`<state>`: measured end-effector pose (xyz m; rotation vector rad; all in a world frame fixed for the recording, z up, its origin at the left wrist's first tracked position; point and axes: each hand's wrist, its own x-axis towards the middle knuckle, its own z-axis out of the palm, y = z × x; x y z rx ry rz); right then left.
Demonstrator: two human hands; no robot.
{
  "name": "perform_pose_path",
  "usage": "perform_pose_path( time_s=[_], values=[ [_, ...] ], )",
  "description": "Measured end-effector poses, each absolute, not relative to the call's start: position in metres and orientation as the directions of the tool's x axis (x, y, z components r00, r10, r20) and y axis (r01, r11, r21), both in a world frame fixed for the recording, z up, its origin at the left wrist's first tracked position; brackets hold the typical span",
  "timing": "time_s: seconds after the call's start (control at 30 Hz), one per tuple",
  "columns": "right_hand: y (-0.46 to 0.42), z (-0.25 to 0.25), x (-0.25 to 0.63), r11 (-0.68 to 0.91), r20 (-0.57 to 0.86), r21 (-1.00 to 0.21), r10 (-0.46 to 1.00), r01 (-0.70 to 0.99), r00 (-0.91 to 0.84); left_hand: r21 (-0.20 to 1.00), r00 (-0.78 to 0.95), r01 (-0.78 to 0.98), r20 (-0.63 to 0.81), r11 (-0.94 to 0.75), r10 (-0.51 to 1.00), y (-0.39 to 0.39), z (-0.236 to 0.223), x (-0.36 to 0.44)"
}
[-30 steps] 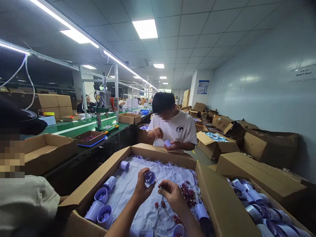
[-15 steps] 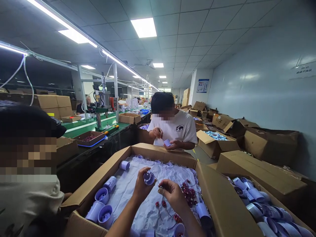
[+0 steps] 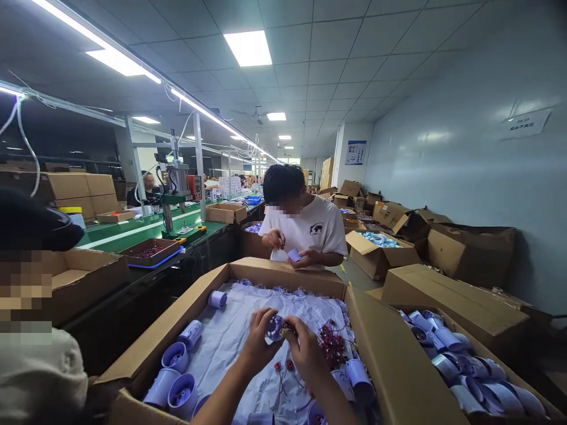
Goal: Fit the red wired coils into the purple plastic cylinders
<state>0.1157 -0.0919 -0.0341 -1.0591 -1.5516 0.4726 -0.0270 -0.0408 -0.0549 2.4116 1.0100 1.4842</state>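
Crumpled white paper (image 3: 225,342) lines our brown cardboard box (image 3: 390,354); above its middle our left hand (image 3: 257,345) grips a lilac plastic cup (image 3: 275,326) — best held steady — while our right hand (image 3: 305,349) pinches at its three o'clock side, on what we cannot tell.

From my end I see a white sheet (image 3: 225,354) lining 1 open carton (image 3: 390,354), purple cups (image 3: 175,357) along its left side, red wired pieces (image 3: 333,347) clustered right.
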Motion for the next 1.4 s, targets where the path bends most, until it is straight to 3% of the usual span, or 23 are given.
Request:
perform_pose_path(
  time_s=[0.17,0.43,0.73,0.87,1.0,1.2,1.4],
  values=[
    [-0.092,-0.039,0.112,0.552,0.706,-0.591,0.706,0.588,0.047,0.466,0.261,0.446,0.748,-0.764,0.61,-0.044,-0.053,-0.022],
    [-0.089,-0.044,0.113,0.515,0.697,-0.466,0.714,0.72,-0.059,0.464,0.295,0.384,0.758,-0.798,0.582,-0.049,-0.051,-0.018],
    [-0.093,-0.04,0.113,0.507,0.691,-0.479,0.722,0.717,-0.049,0.412,0.273,0.397,0.8,-0.82,0.534,-0.047,-0.051,-0.017],
    [-0.092,-0.044,0.109,0.489,0.686,-0.537,0.728,0.687,0.018,0.488,0.257,0.323,0.78,-0.811,0.571,-0.048,-0.055,-0.016],
    [-0.095,-0.041,0.099,0.447,0.65,-0.676,0.736,0.586,0.189,0.509,0.255,0.27,0.781,-0.817,0.57,-0.048,-0.058,-0.015],
    [-0.1,-0.031,0.093,0.282,0.428,-0.866,0.845,0.412,0.32,0.526,0.294,0.201,0.773,-0.826,0.563,-0.056,-0.047,-0.012],
    [-0.097,-0.037,0.088,0.183,0.299,-0.938,0.856,0.294,0.422,0.495,0.34,0.222,0.768,-0.84,0.543,-0.059,-0.046,-0.009]
  ],
)
